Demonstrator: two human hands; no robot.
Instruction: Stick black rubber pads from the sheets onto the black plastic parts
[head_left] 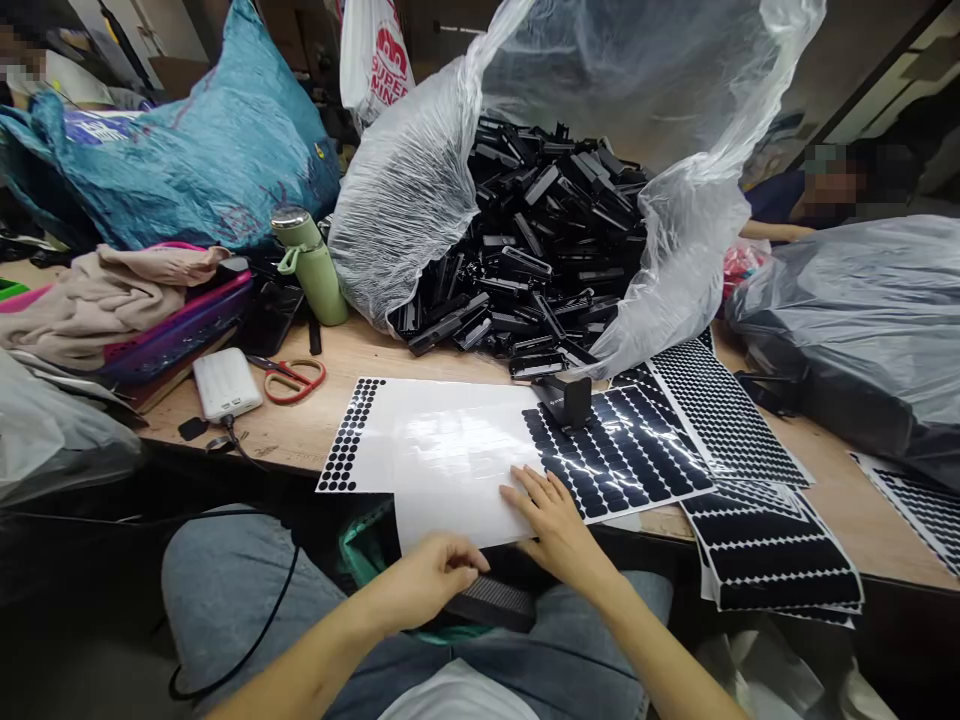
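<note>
My right hand (555,515) lies flat with fingers spread on a white backing sheet (450,440) that carries rows of black round stickers (622,450) on its right part. My left hand (431,580) is curled over a black ribbed plastic part (491,602) resting on my lap, fingers closed on its edge. A small black block-shaped part (568,398) stands on the sticker sheet just beyond my right hand. Behind it a big clear plastic bag (420,200) spills a heap of black plastic parts (540,250) onto the wooden table (315,425).
More sticker sheets (765,540) lie stacked at the right, hanging over the table edge. Red-handled scissors (289,378), a white power bank (225,383), a green flask (315,265), clothes and a blue bag (202,140) crowd the left. A grey bag (862,320) sits far right, with a person behind it.
</note>
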